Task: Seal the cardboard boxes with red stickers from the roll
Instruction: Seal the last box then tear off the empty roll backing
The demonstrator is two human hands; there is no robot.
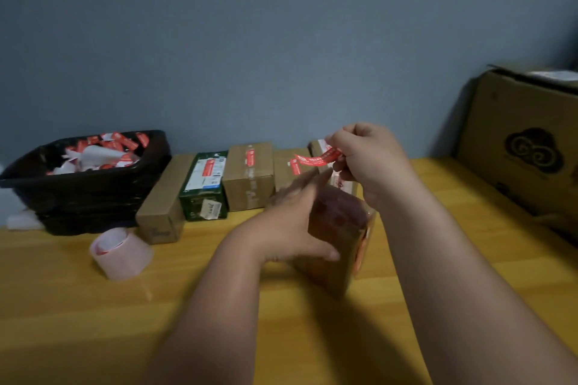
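A small cardboard box (339, 241) stands on the yellow wooden table (93, 322), blurred, with red markings on its top and right side. My left hand (292, 222) grips its left side, fingers stretched up along the top edge. My right hand (367, 155) is raised just above the box and pinches a red sticker (316, 159) that hangs out to the left. The sticker roll (120, 251) lies on the table to the left, well apart from both hands.
A row of boxes lines the wall: a plain brown box (162, 203), a green box (205, 186), and a stickered brown box (248, 176). A black bin (84, 184) of sticker scraps sits at back left. A large open carton (525, 141) stands at right.
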